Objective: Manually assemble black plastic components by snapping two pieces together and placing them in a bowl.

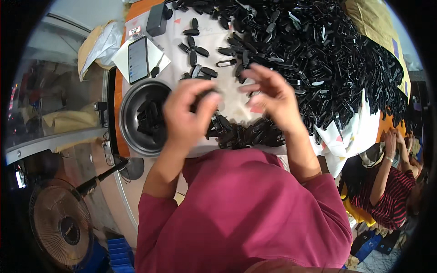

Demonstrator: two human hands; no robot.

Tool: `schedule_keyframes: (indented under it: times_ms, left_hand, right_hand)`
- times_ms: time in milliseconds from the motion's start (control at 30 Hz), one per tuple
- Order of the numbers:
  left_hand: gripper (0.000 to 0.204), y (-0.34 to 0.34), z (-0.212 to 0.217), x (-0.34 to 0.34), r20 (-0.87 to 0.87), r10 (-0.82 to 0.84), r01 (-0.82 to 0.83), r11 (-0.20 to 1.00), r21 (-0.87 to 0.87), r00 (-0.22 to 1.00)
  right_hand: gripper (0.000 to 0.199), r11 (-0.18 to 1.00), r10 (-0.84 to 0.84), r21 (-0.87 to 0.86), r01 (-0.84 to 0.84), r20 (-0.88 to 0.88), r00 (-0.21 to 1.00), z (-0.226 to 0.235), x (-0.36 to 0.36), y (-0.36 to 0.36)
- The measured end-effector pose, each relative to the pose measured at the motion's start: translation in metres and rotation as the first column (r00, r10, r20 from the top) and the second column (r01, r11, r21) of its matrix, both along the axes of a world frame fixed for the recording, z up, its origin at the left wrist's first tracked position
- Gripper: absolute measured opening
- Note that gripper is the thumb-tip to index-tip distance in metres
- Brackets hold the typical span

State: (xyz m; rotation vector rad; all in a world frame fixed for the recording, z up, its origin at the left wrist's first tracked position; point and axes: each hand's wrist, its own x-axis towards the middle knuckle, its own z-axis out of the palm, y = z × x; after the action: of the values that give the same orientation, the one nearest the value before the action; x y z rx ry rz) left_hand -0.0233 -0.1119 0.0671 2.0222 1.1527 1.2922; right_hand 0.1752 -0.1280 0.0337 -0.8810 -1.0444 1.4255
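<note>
My left hand [185,113] is curled, its thumb and fingers closing around a small dark part; motion blur hides the part's exact shape. It is just right of a steel bowl [125,129] with several black parts [149,119] lying in it. My right hand [275,101], also blurred, has its fingers spread and appears to hold nothing. It hovers over the table beside a large heap of small, elongated black parts [314,59]. Between my hands and my body lies a smaller pile of similar black parts [243,135]. More single black parts [193,58] are scattered beyond my left hand.
A phone [138,60] rests on white paper behind the bowl, with a black box [157,19] farther back. Brown paper sacking [375,22] borders the heap. A fan [61,223] stands at lower left. Another person's arm [381,175] is at the far right.
</note>
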Motion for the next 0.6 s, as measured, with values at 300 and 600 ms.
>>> schedule_keyframes:
  times_ms: [300, 600]
  left_hand:
    - [0.025, 0.022, -0.036, -0.029, -0.515, 0.100, -0.117, 0.993, 0.000, 0.852]
    - [0.020, 0.038, -0.091, 0.093, -0.574, -0.266, 0.083, 0.942, -0.324, 0.774]
  right_hand:
    - [0.015, 0.963, -0.241, 0.254, -0.095, 0.962, 0.130, -0.019, 0.030, -0.002]
    - [0.012, 0.939, -0.342, 0.342, -0.048, 0.903, -0.259, -0.050, 0.035, -0.010]
